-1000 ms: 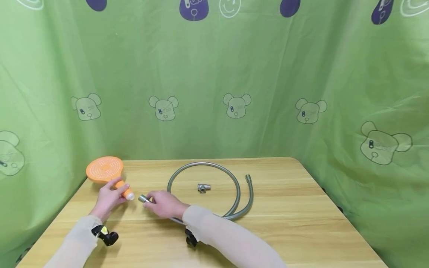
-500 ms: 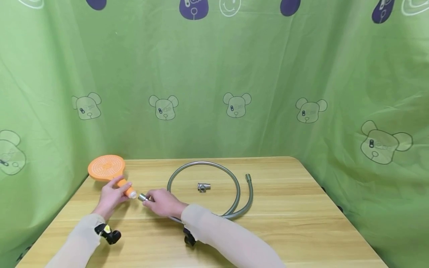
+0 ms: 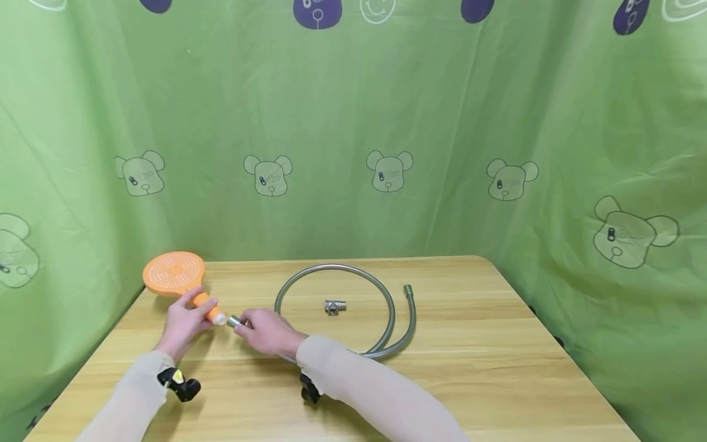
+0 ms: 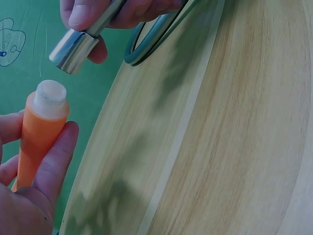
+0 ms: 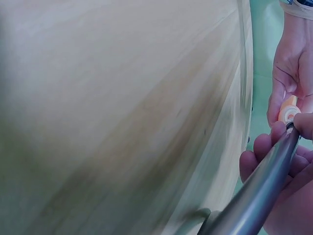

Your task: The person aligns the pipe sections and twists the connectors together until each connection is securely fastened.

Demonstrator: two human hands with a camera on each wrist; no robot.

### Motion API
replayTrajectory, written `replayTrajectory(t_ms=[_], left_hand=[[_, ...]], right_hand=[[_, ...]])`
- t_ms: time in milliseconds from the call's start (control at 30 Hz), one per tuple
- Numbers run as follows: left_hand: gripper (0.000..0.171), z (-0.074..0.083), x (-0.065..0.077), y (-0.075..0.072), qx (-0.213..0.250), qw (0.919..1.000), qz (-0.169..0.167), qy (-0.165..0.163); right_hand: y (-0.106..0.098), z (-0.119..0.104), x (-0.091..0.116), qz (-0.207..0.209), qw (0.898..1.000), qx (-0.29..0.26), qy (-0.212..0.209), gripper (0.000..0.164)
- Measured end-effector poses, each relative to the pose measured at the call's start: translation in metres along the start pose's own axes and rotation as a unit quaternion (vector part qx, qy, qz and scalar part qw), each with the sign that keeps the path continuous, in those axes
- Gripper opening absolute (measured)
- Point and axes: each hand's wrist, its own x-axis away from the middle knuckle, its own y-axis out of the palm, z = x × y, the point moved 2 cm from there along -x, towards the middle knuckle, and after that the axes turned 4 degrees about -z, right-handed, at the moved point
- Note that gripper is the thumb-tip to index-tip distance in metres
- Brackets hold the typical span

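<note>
My left hand point(image 3: 185, 324) grips the orange handle of a shower head point(image 3: 173, 273), its round spray face up at the left of the table. A white threaded end point(image 4: 51, 95) sticks out of the handle. With fingers and thumb my right hand point(image 3: 269, 331) holds a grey shower hose point(image 5: 259, 196) just behind its metal connector nut point(image 4: 73, 51). Connector and white end face each other with a small gap between them in the left wrist view. The rest of the hose loops over the table, its other end fitting point(image 3: 408, 291) lying to the right.
A small metal angle valve point(image 3: 334, 307) lies inside the hose loop. The wooden table point(image 3: 497, 380) has a green curtain point(image 3: 331, 227) printed with bear faces behind it and at both sides.
My left hand has brought the shower head a little to the right, so its white end is closer to the hose connector. The right hand has shifted only slightly.
</note>
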Motion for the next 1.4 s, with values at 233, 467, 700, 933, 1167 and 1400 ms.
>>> replayTrajectory(t_ms=[233, 467, 700, 933, 1167, 1400], left_hand=[[0.074, 0.002, 0.001, 0.002, 0.001, 1.0, 0.0, 0.009], [0.073, 0.004, 0.002, 0.005, -0.005, 0.9999, 0.01, 0.009], [0.07, 0.006, 0.001, 0.013, -0.012, 0.9996, 0.02, 0.016], [0.068, 0.006, 0.002, 0.017, -0.025, 0.9987, 0.036, 0.026], [0.069, 0.008, 0.005, 0.018, -0.033, 0.9979, 0.046, 0.032], [0.071, 0.009, 0.008, 0.017, -0.038, 0.9974, 0.053, 0.031]], right_hand=[[-0.001, -0.002, -0.001, 0.005, 1.0, -0.01, 0.003, 0.021], [-0.003, -0.005, -0.001, 0.006, 1.0, 0.0, 0.001, 0.019], [-0.003, -0.004, -0.002, 0.01, 1.0, 0.008, 0.014, 0.02], [-0.003, -0.003, -0.003, 0.02, 1.0, 0.014, 0.011, 0.021], [-0.004, -0.006, -0.003, 0.02, 0.999, 0.026, 0.011, 0.021], [-0.003, -0.008, -0.003, 0.02, 0.999, 0.032, 0.012, 0.019]])
